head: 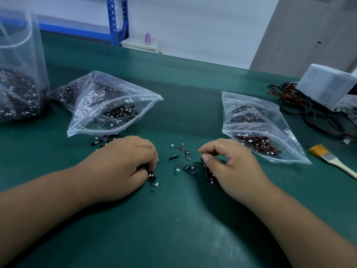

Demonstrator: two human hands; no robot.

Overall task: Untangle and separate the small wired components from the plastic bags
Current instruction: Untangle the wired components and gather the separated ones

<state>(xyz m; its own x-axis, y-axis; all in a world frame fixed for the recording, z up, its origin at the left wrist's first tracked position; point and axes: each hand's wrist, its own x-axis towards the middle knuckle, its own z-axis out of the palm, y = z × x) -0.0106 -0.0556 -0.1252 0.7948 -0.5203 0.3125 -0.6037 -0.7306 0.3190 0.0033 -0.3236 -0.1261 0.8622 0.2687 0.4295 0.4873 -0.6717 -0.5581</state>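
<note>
A dull green mat [173,225], scuffed pale near the wrists, covers the bench under both forearms. Far off to the left of the left hand [123,165] stands a tall, soft clear sack [21,74], cut off by the frame edge, its dark contents blurred. Just beyond that hand lies a crinkled left zip bag [108,101], mouth gaping toward it, with black strips and white plugs inside. Beyond the right hand [233,163] a flatter right zip bag [257,124] holds red-and-black wired pieces. The left hand is clenched round a wired component [152,177]; its thin lead and white plug poke out below the fingers. The right hand's fingers are curled, thumb and forefinger apart. Dark strips [210,176] lie under its palm, and I cannot tell whether it grips them. Farther right sit a white boxy unit [328,84], partly out of frame, and tangled black and red cables [301,111]. A flat brush [332,159] with yellow bristles lies right of the right hand, its pale handle cut off. Loose wired components [180,152], thin and partly tangled, lie between the hands.
</note>
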